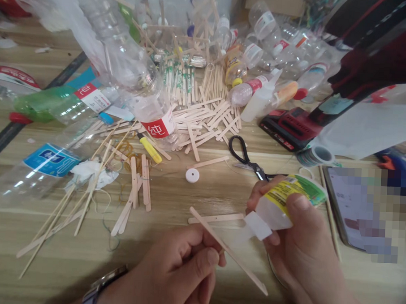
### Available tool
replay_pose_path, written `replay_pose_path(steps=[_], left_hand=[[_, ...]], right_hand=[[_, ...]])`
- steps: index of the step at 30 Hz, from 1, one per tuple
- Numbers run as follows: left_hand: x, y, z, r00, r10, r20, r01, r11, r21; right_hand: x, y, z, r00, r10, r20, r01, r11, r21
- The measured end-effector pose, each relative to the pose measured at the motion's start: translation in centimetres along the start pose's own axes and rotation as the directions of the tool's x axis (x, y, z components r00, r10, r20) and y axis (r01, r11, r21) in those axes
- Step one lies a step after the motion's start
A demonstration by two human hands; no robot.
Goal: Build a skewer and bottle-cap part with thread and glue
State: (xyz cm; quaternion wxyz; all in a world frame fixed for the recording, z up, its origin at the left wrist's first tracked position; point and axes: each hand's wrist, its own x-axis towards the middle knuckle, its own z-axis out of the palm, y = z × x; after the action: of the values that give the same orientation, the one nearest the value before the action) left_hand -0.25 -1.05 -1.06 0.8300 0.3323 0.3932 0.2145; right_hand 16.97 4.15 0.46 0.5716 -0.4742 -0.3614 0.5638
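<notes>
My left hand [181, 267] pinches a wooden craft stick [240, 263] between thumb and fingers; the stick slants down to the right. A small tan piece shows beneath it at my fingertips, mostly hidden. My right hand [306, 246] is wrapped round a glue bottle [279, 202] with a yellow and green label. The bottle is tilted, and its white nozzle [257, 226] points down-left, close to the stick. Behind the held stick, another craft stick [216, 219] lies on the table. Black-handled scissors [252, 165] lie just beyond the bottle.
A phone [351, 208] and a red-black power tool [291, 126] stand on the right. Loose craft sticks [207, 118] pile up in the middle. Several plastic bottles [154, 114] crowd the back and left. A yellow-handled tool [151, 149] and white disc [192, 175] lie nearer.
</notes>
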Motion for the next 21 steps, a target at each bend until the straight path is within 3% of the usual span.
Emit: replay_pose_path(steps=[13,21], left_hand=[[0.1,-0.5,-0.3,0.998,0.0,0.069,0.005,0.998,-0.069],[0.6,-1.0,-0.5,0.995,0.031,0.095,-0.018,0.99,-0.141]], right_hand=[[-0.8,0.5,-0.2,1.0,0.013,0.013,-0.013,1.0,-0.011],[-0.7,0.6,0.0,0.997,-0.076,-0.024,0.075,0.997,-0.015]])
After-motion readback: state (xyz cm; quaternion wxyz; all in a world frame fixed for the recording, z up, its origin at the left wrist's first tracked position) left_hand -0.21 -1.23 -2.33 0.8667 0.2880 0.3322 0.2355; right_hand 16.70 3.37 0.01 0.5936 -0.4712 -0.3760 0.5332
